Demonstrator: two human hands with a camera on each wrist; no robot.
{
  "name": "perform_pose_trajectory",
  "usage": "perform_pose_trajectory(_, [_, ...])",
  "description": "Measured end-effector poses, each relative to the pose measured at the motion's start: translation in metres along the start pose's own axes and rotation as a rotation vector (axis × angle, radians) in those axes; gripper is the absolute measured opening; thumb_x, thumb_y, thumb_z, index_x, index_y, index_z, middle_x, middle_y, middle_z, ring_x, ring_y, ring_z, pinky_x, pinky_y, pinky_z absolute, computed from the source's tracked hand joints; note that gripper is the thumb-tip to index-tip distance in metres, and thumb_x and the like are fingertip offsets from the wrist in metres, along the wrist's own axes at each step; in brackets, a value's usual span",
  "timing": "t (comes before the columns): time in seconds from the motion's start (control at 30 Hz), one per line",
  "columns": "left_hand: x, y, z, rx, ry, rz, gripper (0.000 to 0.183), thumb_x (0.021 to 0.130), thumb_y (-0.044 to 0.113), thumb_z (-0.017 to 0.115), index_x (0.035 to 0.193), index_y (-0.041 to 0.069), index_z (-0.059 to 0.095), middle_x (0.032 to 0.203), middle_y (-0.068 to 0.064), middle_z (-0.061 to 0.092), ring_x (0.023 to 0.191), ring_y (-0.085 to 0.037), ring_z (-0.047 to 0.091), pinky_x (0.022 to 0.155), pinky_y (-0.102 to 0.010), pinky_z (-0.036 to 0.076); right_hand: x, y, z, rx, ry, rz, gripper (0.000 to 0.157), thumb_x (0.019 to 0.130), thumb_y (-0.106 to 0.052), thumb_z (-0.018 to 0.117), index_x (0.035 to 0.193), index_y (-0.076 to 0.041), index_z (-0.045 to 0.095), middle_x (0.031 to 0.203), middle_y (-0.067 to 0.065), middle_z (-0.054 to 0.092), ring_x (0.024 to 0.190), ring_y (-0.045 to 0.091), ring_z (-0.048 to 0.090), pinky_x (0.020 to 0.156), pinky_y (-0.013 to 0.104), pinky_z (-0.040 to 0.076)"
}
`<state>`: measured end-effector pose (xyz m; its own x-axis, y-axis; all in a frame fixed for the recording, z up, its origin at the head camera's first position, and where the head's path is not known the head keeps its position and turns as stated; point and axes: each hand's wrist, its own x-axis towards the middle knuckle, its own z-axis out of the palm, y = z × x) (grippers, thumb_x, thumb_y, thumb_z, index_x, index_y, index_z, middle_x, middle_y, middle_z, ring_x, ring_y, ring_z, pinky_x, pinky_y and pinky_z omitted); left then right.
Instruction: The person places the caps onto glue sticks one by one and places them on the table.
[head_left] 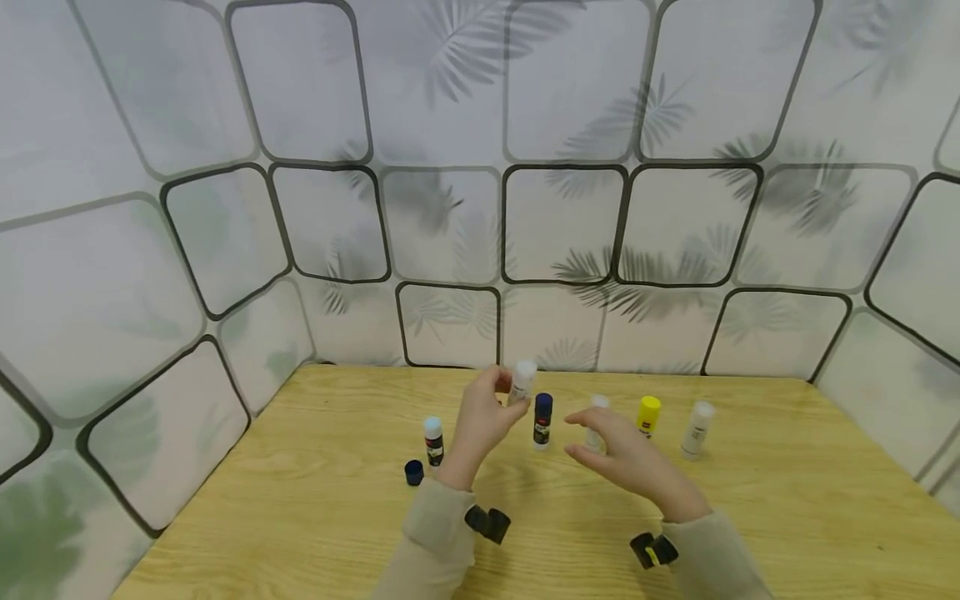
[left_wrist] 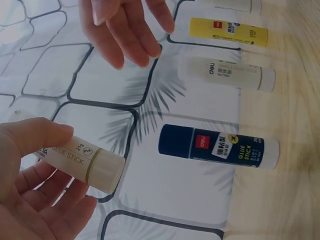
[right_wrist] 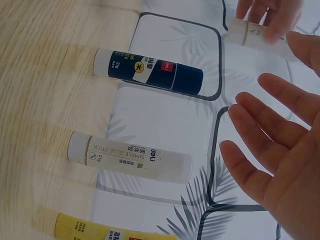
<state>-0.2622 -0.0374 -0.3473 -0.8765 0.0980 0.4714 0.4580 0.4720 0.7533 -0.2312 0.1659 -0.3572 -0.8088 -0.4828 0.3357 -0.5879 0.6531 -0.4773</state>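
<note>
In the left wrist view, my left hand (left_wrist: 45, 185) grips a white glue stick (left_wrist: 75, 155) between thumb and fingers. The head view has that hand (head_left: 483, 421) raised just left of a standing dark blue glue stick (head_left: 542, 421). My right hand (head_left: 630, 454) holds nothing; its fingers are spread and slightly bent. From the head camera it overlaps another white glue stick (head_left: 597, 402), which stands upright on the table and shows fully as a white glue stick (right_wrist: 132, 157) in the right wrist view. A yellow-capped glue stick (head_left: 649, 408) stands just beyond the right hand.
At the far right stands one more white glue stick (head_left: 698, 429). On the left are a glue stick with a light blue cap (head_left: 433, 440) and a loose dark blue cap (head_left: 414, 472). A patterned curtain (head_left: 562, 225) borders the wooden table (head_left: 300, 500) at the back and sides.
</note>
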Motion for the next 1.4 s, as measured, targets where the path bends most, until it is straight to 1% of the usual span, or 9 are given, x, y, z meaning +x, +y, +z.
perform_pose_trajectory(0.2, [0.003, -0.015, 0.004, 0.013, -0.003, -0.064, 0.022, 0.074, 0.006, 0.07, 0.091, 0.004, 0.057, 0.089, -0.007, 0.06, 0.085, -0.022, 0.056, 0.073, -0.037, 0.045, 0.0, 0.0, 0.001, -0.007, 0.005, -0.001, 0.035, 0.085, -0.023, 0.061, 0.112, -0.003, 0.055, 0.111, 0.009, 0.055, 0.103, 0.028, 0.051, 0.081, 0.043, 0.043])
perform_pose_trajectory(0.33, [0.003, -0.027, 0.007, 0.025, -0.009, -0.066, 0.021, 0.074, 0.005, 0.07, 0.088, 0.004, 0.054, 0.086, -0.006, 0.059, 0.082, -0.022, 0.055, 0.071, -0.037, 0.045, 0.001, -0.001, 0.002, -0.014, -0.002, 0.013, 0.035, 0.084, -0.024, 0.061, 0.113, -0.005, 0.055, 0.113, 0.007, 0.055, 0.104, 0.025, 0.051, 0.083, 0.042, 0.042])
perform_pose_trajectory(0.53, [0.002, -0.04, 0.011, 0.06, -0.045, -0.071, 0.022, 0.074, 0.004, 0.069, 0.085, 0.004, 0.05, 0.081, -0.007, 0.055, 0.076, -0.022, 0.052, 0.066, -0.036, 0.043, 0.0, 0.0, 0.003, -0.029, -0.003, -0.012, 0.036, 0.085, -0.027, 0.059, 0.113, -0.004, 0.056, 0.112, 0.008, 0.055, 0.104, 0.027, 0.051, 0.083, 0.043, 0.042])
perform_pose_trajectory(0.63, [0.002, -0.043, 0.011, 0.092, -0.068, -0.106, 0.023, 0.073, 0.003, 0.069, 0.083, 0.003, 0.049, 0.079, -0.007, 0.052, 0.072, -0.021, 0.049, 0.062, -0.034, 0.042, 0.0, 0.0, 0.003, -0.039, 0.001, -0.022, 0.036, 0.086, -0.028, 0.058, 0.112, -0.004, 0.056, 0.112, 0.008, 0.056, 0.103, 0.027, 0.051, 0.083, 0.043, 0.042])
perform_pose_trajectory(0.77, [0.0, -0.048, 0.012, 0.125, -0.094, -0.174, 0.022, 0.073, 0.003, 0.069, 0.082, 0.004, 0.049, 0.076, -0.005, 0.051, 0.069, -0.019, 0.047, 0.058, -0.032, 0.041, 0.0, 0.0, 0.003, -0.044, -0.004, -0.029, 0.036, 0.086, -0.029, 0.058, 0.113, -0.005, 0.055, 0.112, 0.008, 0.055, 0.103, 0.027, 0.051, 0.083, 0.043, 0.042])
perform_pose_trajectory(0.87, [-0.001, -0.053, 0.013, 0.13, -0.107, -0.22, 0.021, 0.073, 0.003, 0.067, 0.083, 0.004, 0.05, 0.078, -0.006, 0.052, 0.07, -0.019, 0.049, 0.059, -0.032, 0.042, 0.0, 0.0, 0.003, -0.045, -0.01, -0.026, 0.037, 0.086, -0.03, 0.057, 0.113, -0.005, 0.055, 0.112, 0.008, 0.055, 0.104, 0.027, 0.05, 0.083, 0.043, 0.042])
perform_pose_trajectory(0.93, [-0.001, -0.056, 0.013, 0.127, -0.108, -0.237, 0.021, 0.072, 0.002, 0.067, 0.084, 0.004, 0.05, 0.079, -0.006, 0.053, 0.071, -0.02, 0.05, 0.061, -0.033, 0.043, 0.0, -0.001, 0.004, -0.043, -0.014, -0.025, 0.037, 0.087, -0.031, 0.057, 0.113, -0.004, 0.055, 0.112, 0.008, 0.055, 0.104, 0.027, 0.05, 0.083, 0.043, 0.042])
perform_pose_trajectory(1.1, [-0.002, -0.064, 0.014, 0.11, -0.109, -0.257, 0.023, 0.071, 0.001, 0.067, 0.088, 0.002, 0.052, 0.084, -0.009, 0.056, 0.077, -0.022, 0.054, 0.066, -0.036, 0.046, 0.0, -0.001, 0.004, -0.054, -0.013, -0.038, 0.037, 0.087, -0.03, 0.057, 0.113, -0.004, 0.055, 0.112, 0.009, 0.055, 0.102, 0.027, 0.051, 0.082, 0.042, 0.043])
perform_pose_trajectory(1.4, [-0.001, -0.073, 0.016, 0.128, -0.137, -0.277, 0.023, 0.071, 0.001, 0.069, 0.084, 0.003, 0.051, 0.081, -0.008, 0.055, 0.076, -0.021, 0.053, 0.066, -0.035, 0.045, 0.0, 0.0, 0.004, -0.049, -0.012, -0.034, 0.038, 0.087, -0.031, 0.057, 0.113, -0.004, 0.055, 0.112, 0.009, 0.055, 0.103, 0.027, 0.051, 0.083, 0.042, 0.042])
